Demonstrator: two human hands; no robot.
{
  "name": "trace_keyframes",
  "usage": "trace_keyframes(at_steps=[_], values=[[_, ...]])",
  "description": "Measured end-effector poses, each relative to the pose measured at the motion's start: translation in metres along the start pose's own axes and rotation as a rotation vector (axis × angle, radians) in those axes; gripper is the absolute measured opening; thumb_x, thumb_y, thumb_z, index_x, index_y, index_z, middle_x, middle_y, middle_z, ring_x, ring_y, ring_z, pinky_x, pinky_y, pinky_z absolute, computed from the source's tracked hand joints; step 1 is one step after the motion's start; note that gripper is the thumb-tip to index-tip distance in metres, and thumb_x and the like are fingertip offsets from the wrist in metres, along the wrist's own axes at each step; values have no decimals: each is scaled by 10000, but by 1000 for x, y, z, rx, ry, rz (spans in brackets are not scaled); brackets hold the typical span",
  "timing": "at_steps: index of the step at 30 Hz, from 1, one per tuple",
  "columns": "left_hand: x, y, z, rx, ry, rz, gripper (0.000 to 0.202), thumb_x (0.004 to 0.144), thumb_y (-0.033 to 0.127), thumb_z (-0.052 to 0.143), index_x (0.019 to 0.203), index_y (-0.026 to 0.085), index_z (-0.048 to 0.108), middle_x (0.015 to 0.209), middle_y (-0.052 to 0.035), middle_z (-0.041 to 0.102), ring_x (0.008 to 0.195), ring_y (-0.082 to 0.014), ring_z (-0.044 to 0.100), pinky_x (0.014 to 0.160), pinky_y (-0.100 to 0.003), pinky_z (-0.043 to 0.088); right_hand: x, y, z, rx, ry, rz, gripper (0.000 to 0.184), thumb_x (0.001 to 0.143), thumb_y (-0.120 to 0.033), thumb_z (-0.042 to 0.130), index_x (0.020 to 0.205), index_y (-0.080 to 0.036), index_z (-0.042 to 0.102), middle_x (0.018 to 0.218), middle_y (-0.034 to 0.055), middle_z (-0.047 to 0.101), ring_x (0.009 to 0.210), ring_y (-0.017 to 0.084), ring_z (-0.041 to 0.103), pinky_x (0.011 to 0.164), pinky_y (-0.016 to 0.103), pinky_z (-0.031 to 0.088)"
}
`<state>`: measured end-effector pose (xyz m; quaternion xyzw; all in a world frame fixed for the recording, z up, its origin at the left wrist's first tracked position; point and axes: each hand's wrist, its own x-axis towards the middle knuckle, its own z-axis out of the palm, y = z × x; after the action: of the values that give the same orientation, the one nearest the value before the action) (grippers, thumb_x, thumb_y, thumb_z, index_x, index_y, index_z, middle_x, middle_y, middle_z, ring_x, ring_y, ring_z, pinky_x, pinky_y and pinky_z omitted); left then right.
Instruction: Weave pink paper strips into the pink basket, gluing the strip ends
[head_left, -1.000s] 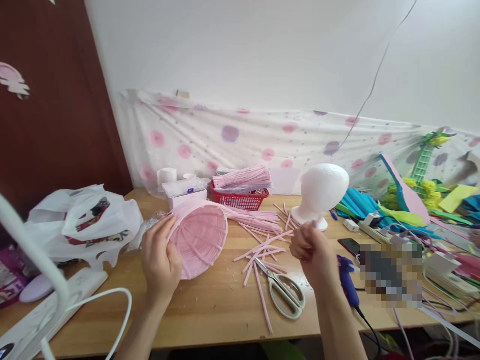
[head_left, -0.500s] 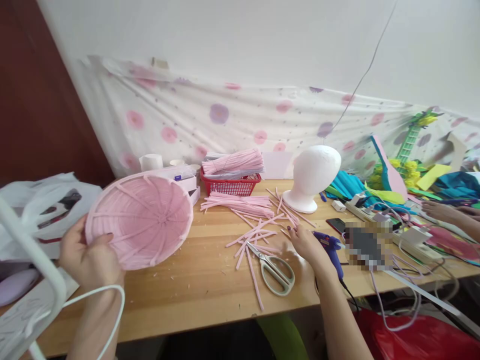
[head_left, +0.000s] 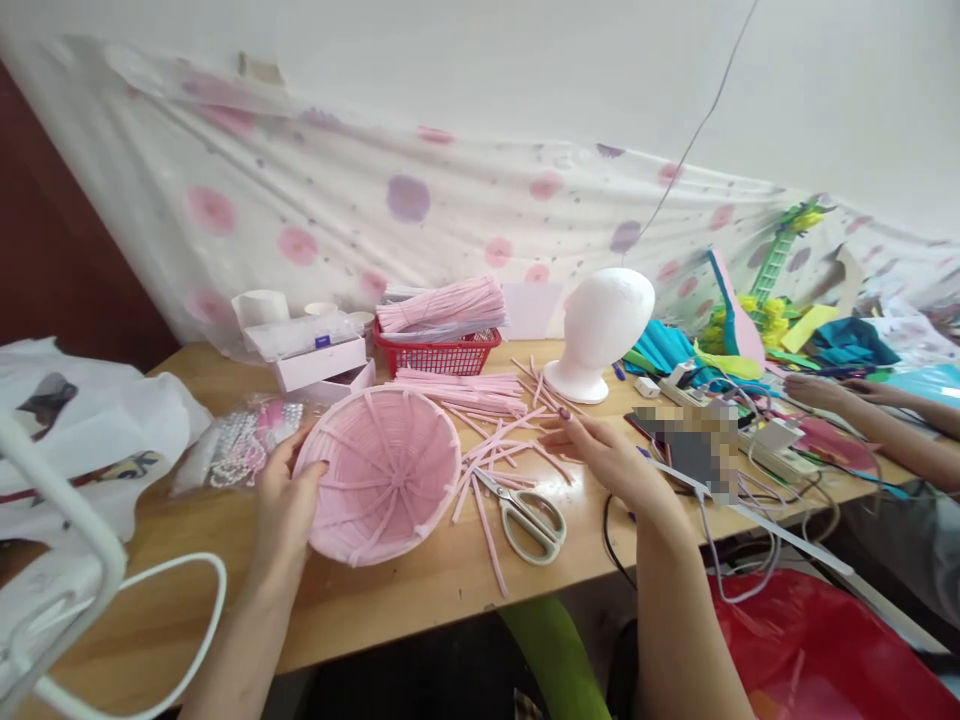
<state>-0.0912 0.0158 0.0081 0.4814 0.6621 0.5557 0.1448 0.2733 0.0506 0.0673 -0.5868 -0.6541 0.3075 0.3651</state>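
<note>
My left hand (head_left: pixel 289 490) grips the left rim of a pink bowl-shaped piece (head_left: pixel 352 500), with the thumb over its edge. Ribs of pink strip meet at one point inside it, and its hollow side faces me. To the right, my right hand (head_left: pixel 600 450) is held over the table with fingers stretched out and nothing visible in them. Loose pink strips (head_left: pixel 487 535) lie scattered between the hands. Beige-handled scissors (head_left: pixel 536 525) rest on them, blades pointing to the upper left. The glue gun is almost wholly hidden behind my right hand and wrist.
A white foam head (head_left: pixel 604 325) stands behind my right hand. At the back, a red basket (head_left: pixel 435 357) carries bundled pink strips. Power strips (head_left: pixel 784 468) and cables run to the right, near another person's hands (head_left: pixel 817 395). A white tubular frame (head_left: pixel 82 510) stands at left.
My left hand has brought the pink piece rightward and lower, nearer the scissors. My right hand has left the glue gun's side slightly, its fingers now straighter. The view has shifted right.
</note>
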Motion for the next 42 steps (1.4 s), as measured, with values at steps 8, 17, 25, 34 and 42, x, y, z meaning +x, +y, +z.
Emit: trace_keyframes(at_steps=[8, 17, 25, 34, 42], values=[[-3, 11, -10, 52, 68, 73, 543, 851, 337, 611, 1356, 139, 640, 1411, -178, 679, 1374, -363, 610, 1218, -539, 449, -14, -22, -2, 704, -217, 76, 674, 958, -794, 457, 1212, -231, 725, 1269, 152, 796, 1205, 304, 764, 1090, 492, 568], [-40, 48, 5, 250, 48, 586, 336, 1019, 404, 493, 1172, 179, 691, 1171, -154, 754, 1143, -345, 681, 1071, -518, 495, -28, -22, 9, 846, -297, 8, 509, 759, -279, 886, 1247, -273, 740, 1366, 86, 760, 1288, 262, 720, 1121, 428, 564], [-80, 47, 36, 419, -126, 764, 238, 960, 125, 502, 1081, 218, 685, 840, -34, 757, 797, -246, 712, 1023, -560, 528, -20, 0, 33, 515, 31, 77, 495, 746, -643, 856, 857, -176, 734, 515, -6, 675, 255, 56, 331, 263, 184, 211], [-99, 46, 24, 323, -515, 706, 275, 891, 49, 620, 1073, 233, 711, 887, 5, 773, 854, -229, 735, 1079, -565, 542, -34, -44, 94, -68, 63, -203, 385, 890, -565, 616, 1010, -203, 673, 640, -23, 572, 600, 197, 577, 586, 284, 420], [-44, 61, -25, 150, 53, 774, 207, 943, 75, 648, 1061, 222, 732, 1010, -15, 788, 969, -151, 722, 961, -279, 536, -37, -38, 110, -66, 36, -284, 220, 929, -350, 431, 859, -227, 600, 651, -17, 552, 602, 191, 534, 595, 279, 385]])
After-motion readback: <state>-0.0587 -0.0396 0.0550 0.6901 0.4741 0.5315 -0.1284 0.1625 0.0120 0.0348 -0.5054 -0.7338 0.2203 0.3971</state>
